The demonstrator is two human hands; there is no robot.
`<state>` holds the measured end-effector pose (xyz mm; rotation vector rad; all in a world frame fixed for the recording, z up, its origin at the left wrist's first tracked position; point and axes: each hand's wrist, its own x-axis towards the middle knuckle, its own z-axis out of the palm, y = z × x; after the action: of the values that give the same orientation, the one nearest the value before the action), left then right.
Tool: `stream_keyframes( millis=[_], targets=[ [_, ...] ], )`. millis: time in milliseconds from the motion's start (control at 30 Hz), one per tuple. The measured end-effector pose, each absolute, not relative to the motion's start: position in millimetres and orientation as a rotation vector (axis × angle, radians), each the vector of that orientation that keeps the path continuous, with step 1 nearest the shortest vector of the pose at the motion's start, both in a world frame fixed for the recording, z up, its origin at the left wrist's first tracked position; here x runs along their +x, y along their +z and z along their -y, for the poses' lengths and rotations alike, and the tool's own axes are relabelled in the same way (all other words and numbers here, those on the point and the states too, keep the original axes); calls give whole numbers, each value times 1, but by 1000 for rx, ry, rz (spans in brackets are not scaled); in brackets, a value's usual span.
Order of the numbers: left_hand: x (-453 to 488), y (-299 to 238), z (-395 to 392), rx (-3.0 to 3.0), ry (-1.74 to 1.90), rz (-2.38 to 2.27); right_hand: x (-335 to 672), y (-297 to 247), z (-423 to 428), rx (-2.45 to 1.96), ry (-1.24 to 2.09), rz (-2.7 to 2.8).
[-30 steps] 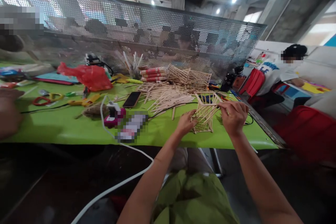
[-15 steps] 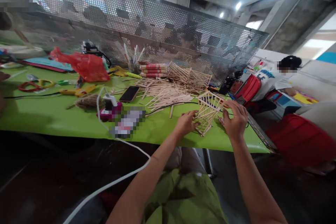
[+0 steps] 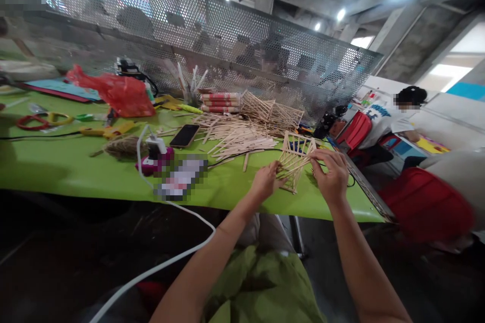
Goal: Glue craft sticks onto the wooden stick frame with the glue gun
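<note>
A small openwork frame of thin wooden sticks (image 3: 293, 166) stands on the green table between my hands. My left hand (image 3: 265, 180) closes on its left side, thumb low and fingers bent at the sticks. On the other side, my right hand (image 3: 332, 174) pinches the frame's upper right part between thumb and fingertips. One stick slants across between both hands; whether it is loose or joined to the frame, I cannot tell. Just behind lies a heap of loose wooden sticks (image 3: 242, 136), with a larger stick structure (image 3: 275, 108) at its back.
On the green table (image 3: 212, 186) are a black phone (image 3: 184, 136), a second blurred phone (image 3: 183, 176), a purple power socket (image 3: 155, 161) with a white cable, twine (image 3: 123, 147), a yellow glue gun (image 3: 108, 130) and a red plastic bag (image 3: 121, 93). A perforated metal screen (image 3: 212, 45) rises behind. A person sits at right.
My right hand has moved slightly left and its fingertips have closed in on the frame's sticks. My left hand stays at the frame's left side. The view has shifted a little.
</note>
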<state>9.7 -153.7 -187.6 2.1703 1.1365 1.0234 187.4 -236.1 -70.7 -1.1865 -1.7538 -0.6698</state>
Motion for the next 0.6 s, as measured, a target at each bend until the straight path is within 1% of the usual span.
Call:
stream_keyframes(
  millis=[300, 500, 600],
  targets=[
    [5, -178, 160, 2165, 1003, -1139, 204, -72, 231, -1166, -684, 1680],
    [5, -183, 155, 2139, 1219, -1092, 204, -72, 233, -1157, -723, 1702],
    [5, -180, 152, 2029, 1390, -994, 200, -70, 235, -1168, -717, 1724]
  ],
)
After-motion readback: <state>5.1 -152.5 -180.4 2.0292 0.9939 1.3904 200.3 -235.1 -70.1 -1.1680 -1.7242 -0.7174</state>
